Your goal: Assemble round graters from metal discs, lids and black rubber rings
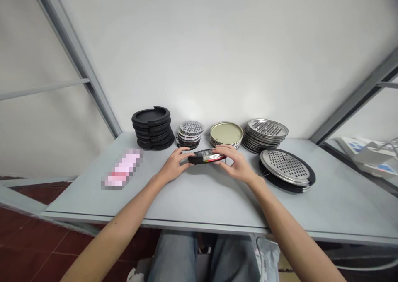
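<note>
Both my hands hold a round grater up, tilted nearly edge-on, just above the middle of the table. It has a black rim on the left and a shiny metal edge with a red streak on the right. My left hand pinches the black rim, thumb below and fingers above. My right hand grips the metal side the same way. Right of that hand lies a larger round piece, a perforated metal plate partly ringed by black. The underside of the held grater is hidden.
Along the wall stand stacks of black rings, small patterned discs, pale gold round plates and metal grater plates. A blurred pink item lies on the grey table at left. Metal frame posts flank the table.
</note>
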A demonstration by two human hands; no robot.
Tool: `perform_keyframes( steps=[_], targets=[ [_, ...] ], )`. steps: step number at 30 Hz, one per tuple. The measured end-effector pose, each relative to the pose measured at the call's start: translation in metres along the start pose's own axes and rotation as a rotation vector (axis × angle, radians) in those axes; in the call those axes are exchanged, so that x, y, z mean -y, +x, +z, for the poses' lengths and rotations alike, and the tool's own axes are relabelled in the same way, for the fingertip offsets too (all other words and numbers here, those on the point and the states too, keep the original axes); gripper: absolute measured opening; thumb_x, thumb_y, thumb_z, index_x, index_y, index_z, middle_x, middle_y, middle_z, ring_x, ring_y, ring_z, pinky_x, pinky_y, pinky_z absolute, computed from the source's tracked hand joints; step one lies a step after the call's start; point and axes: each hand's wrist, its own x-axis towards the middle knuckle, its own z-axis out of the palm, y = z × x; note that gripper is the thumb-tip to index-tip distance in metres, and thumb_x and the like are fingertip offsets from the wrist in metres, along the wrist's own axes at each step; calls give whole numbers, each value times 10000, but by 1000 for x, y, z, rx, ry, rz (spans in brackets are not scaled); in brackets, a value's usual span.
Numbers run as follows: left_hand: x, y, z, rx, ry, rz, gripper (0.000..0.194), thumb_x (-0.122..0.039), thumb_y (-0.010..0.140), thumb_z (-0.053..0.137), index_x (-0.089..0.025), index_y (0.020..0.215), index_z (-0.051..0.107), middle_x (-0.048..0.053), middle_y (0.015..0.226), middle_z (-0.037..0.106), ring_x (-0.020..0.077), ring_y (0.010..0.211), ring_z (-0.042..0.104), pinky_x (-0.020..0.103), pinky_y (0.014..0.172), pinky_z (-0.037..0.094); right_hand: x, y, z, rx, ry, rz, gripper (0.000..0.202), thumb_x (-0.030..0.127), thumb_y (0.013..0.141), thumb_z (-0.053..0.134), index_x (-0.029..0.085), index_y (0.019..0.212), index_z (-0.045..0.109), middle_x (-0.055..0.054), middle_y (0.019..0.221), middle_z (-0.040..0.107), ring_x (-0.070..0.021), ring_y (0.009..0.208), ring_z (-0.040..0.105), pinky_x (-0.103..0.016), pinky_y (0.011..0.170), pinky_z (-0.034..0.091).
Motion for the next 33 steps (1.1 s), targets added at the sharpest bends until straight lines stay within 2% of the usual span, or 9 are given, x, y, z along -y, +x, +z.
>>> perform_keyframes(
  steps=[2,5,7,10,14,20,25,29,33],
  targets=[
    [-3,0,-1,-47,31,43,275,-253,860,624,-216,1132,635,97,1295,554,233,1216,510,424,1052,393,-2,0,-4,1,-17,19,330,276,842,625,225,1168,614,-91,1138,671,-258,1159,553,-492,1006,434],
    [-8,-1,-2,-58,52,141,285,-274,878,610,-211,1155,609,93,1226,607,221,1194,528,421,1035,406,0,0,-5,10,-23,54,441,362,770,704,218,1178,617,-104,1158,662,-278,1163,552,-492,1008,434],
    [-10,-2,-2,-42,93,200,308,-316,843,658,-210,1130,622,88,1145,650,228,1130,568,423,993,430,5,0,0,21,-18,50,505,405,736,730,212,1188,613,-116,1166,656,-283,1146,565,-481,991,451],
    [-13,-3,0,-9,143,238,324,-382,785,711,-214,1056,655,76,1073,680,227,1034,607,411,941,451,13,0,12,63,-29,16,500,435,763,699,210,1200,605,-122,1155,662,-270,1107,596,-457,959,482],
    [-14,-4,2,23,148,197,338,-443,772,708,-225,1028,667,67,1050,697,228,1009,621,411,942,452,18,1,25,177,-98,-25,511,466,797,659,180,1214,595,-141,1172,656,-268,1086,619,-433,935,510],
    [-13,-2,1,12,120,163,438,-477,754,714,-224,1105,649,85,1097,682,249,1077,597,445,988,436,16,1,28,277,-240,-136,446,355,881,576,162,1281,547,-154,1245,619,-270,1175,576,-424,980,503],
    [-13,0,-10,-1,154,122,588,-479,724,736,-227,1230,575,98,1316,548,268,1256,467,448,1088,350,17,-1,29,239,-322,-172,402,318,904,542,135,1263,551,-158,1222,633,-277,1156,590,-448,974,510],
    [-8,-1,-13,-38,96,59,422,-413,882,557,-193,1243,551,103,1274,571,243,1219,494,427,1070,369,24,-8,25,187,-367,-205,368,320,913,529,119,1218,569,-153,1167,663,-275,1085,632,-431,925,545],
    [-2,-1,-10,-57,49,17,392,-403,948,417,-170,1235,549,111,1245,585,239,1186,515,414,1040,391,33,-25,11,137,-385,-203,365,290,911,533,146,1246,552,-151,1166,665,-264,1065,645,-433,917,553]
  ],
)
